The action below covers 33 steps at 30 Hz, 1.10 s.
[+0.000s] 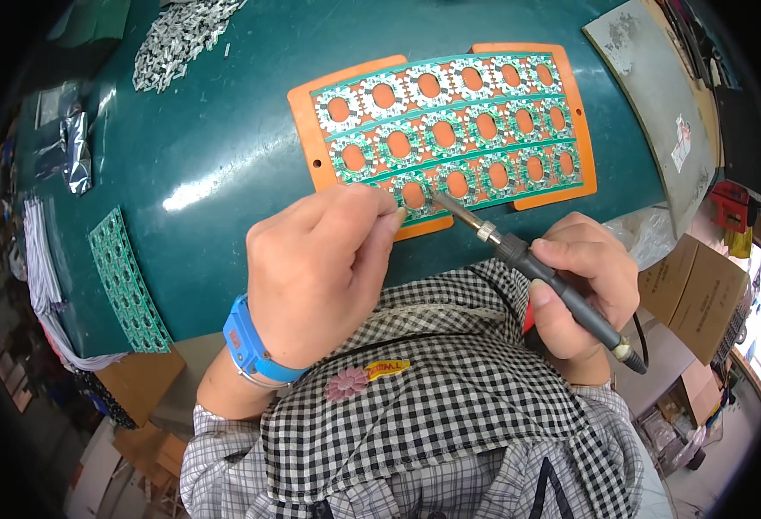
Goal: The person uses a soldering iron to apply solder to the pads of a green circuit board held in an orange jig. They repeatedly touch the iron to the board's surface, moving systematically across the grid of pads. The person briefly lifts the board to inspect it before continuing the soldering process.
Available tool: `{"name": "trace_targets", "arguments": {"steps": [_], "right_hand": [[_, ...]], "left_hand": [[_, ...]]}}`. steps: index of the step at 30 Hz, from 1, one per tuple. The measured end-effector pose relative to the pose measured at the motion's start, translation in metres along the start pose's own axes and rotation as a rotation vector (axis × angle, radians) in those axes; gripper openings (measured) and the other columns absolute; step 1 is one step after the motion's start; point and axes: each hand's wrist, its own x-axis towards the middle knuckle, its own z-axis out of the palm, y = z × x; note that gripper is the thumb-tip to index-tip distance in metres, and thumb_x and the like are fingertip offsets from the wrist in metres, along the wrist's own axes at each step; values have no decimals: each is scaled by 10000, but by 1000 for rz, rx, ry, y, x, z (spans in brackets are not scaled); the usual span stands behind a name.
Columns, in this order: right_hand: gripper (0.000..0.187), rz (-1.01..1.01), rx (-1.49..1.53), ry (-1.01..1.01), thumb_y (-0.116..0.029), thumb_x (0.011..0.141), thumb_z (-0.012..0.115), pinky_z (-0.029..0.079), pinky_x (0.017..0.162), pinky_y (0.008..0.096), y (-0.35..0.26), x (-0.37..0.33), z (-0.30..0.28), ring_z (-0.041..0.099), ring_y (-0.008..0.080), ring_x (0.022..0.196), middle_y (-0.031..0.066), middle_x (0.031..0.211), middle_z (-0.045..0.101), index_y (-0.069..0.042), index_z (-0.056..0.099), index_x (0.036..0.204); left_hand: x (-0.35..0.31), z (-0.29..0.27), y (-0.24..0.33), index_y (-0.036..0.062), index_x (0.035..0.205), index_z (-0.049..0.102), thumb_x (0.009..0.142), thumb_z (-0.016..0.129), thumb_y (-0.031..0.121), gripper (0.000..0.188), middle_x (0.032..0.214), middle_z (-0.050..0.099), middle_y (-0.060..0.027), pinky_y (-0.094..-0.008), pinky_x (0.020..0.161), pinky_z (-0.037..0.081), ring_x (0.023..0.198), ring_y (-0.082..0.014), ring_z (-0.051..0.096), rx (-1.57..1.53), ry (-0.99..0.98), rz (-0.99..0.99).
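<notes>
My right hand [590,281] grips a soldering iron [562,290] with a black handle. Its metal tip reaches the front row of a green circuit board panel [432,161], near one of the ring-shaped boards. The panel lies on an orange holder [304,130] whose red-brown surface shows through the round holes. My left hand [324,268], with a blue watch [246,337] on the wrist, is closed in a pinch at the panel's front left. Whatever its fingertips hold is too small or hidden to make out. The hand covers the panel's front left corner.
On the green table [190,268] a heap of small metallic pieces [177,43] lies far left. Another circuit board panel [128,281] and white cables [41,259] are at left, with a silvery bag [77,151]. At right are a grey board [648,104] and a cardboard box [696,294].
</notes>
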Motion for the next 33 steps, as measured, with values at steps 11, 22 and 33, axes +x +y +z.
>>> {"name": "trace_targets", "arguments": {"steps": [11, 22, 33], "right_hand": [[257, -43, -45, -15, -47, 685, 728, 494, 514, 342, 3, 3, 5, 634, 263, 544, 127, 677, 651, 68, 686, 911], [285, -23, -22, 31, -48, 689, 742, 468, 509, 335, 0, -4, -5, 607, 247, 548, 119, 668, 629, 72, 689, 942], [283, -26, -15, 4, -30, 662, 734, 470, 497, 342, 7, -7, -8, 611, 257, 543, 121, 669, 634, 73, 689, 922]], "left_hand": [[2, 13, -6, 14, 892, 679, 852, 754, -26, 94, 761, 689, -119, -332, 564, 515, 642, -250, 680, 80, 0, 35], [-3, 5, 6, 24, 894, 729, 819, 770, -34, 103, 778, 708, -110, -329, 588, 536, 655, -253, 689, 83, -106, 9], [3, 31, 1, 27, 942, 726, 830, 774, -28, 133, 753, 667, -111, -352, 534, 512, 616, -261, 654, 108, 27, 141]]}}
